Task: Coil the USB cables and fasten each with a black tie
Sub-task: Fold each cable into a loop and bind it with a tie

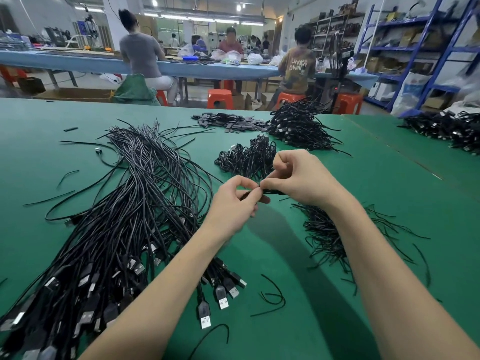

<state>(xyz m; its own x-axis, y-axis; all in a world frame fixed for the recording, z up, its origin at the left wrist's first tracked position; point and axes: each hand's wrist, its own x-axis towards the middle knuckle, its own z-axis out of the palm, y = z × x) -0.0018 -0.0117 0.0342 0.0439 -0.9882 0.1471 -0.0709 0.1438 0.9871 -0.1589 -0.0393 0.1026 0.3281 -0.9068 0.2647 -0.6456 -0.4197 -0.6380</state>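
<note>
My left hand point(235, 203) and my right hand point(298, 178) meet over the green table point(324, 307) and pinch a small black coiled cable point(270, 192) between their fingertips. Most of that coil is hidden by my fingers. A big bundle of loose black USB cables point(130, 216) lies to the left, plugs toward me. Under my right wrist spreads a pile of thin black ties point(327, 235). Just beyond my hands sits a heap of coiled cables point(246, 157).
A larger heap of black cables point(298, 126) and flat black pieces point(228, 122) lie further back. More cables point(446, 128) lie at the far right. Stray ties point(272, 297) lie near me. People sit at a blue table point(78, 63) behind; shelves point(415, 48) stand right.
</note>
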